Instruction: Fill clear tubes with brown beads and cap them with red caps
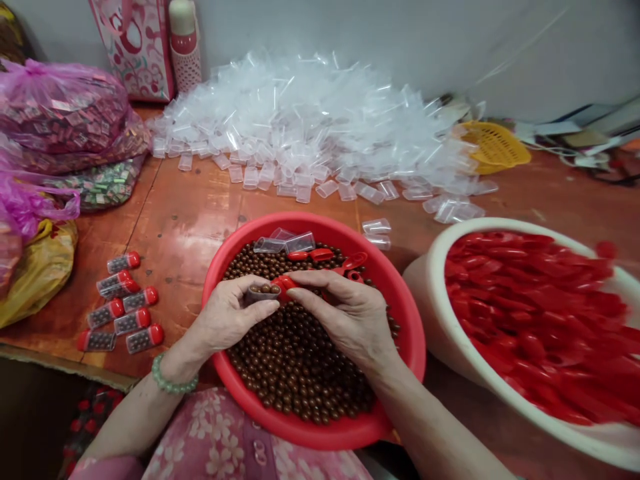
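Note:
Over a red basin (315,437) of round brown balls (300,373), my two hands meet. Between the fingers and thumb of my left hand (230,310) is a clear plastic tube (257,295) with brown balls at its mouth. My right hand (347,310) pinches a red cap (285,285) right at the tube's open end; whether it is seated I cannot tell. On the balls behind my hands lie several clear tubes (300,243) and red plastic pieces (320,255).
Filled, red-capped tubes (133,322) lie at left. Clear tubes (320,127) form a large heap along the wall. At right stands a white tub (435,280) of red pieces (530,320). Pink bags (65,100) and a yellow basket (493,145) are farther back.

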Available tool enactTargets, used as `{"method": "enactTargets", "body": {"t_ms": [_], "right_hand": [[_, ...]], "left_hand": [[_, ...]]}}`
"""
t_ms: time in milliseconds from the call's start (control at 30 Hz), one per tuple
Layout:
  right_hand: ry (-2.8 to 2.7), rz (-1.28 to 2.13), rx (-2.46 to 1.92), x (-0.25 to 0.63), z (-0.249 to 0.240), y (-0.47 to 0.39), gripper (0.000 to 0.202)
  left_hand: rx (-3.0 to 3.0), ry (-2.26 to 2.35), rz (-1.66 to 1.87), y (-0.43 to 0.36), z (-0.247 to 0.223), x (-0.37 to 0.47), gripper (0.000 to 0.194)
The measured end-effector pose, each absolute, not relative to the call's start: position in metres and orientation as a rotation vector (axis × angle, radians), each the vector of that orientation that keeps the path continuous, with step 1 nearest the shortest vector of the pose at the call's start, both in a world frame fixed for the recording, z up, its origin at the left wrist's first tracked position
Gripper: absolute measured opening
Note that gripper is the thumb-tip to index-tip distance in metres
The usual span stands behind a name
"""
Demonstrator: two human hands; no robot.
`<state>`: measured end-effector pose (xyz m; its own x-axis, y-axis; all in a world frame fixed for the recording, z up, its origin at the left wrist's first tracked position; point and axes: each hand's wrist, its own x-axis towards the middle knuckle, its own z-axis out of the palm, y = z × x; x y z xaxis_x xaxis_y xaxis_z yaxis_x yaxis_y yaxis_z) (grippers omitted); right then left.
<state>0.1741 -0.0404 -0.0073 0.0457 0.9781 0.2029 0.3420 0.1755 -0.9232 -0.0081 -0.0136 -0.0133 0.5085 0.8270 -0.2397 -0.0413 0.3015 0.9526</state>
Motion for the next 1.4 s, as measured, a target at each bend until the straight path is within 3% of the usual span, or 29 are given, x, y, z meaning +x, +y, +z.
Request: {"method": "enactTargets", "body": {"t_ms": [167, 700, 1400], "right_hand": [[-1.505, 0.843, -1.315, 0.17, -0.016, -0.045, 0.021], [-1.143, 0.963, -1.341, 0.171, -0.011, -0.039, 0.02], [-1.211, 0.925, -1.307, 0.17, -0.011, -0.04, 0.017]], "left_hand": [[0.991, 0.795, 0.697, -0.013, -0.018, -0.009, 0.028], [0.887, 0.671, 0.611, -0.005, -0.01, -0.012, 0.037], [0.982, 0.659, 0.526, -0.004, -0.002, -0.012, 0.027]]}}
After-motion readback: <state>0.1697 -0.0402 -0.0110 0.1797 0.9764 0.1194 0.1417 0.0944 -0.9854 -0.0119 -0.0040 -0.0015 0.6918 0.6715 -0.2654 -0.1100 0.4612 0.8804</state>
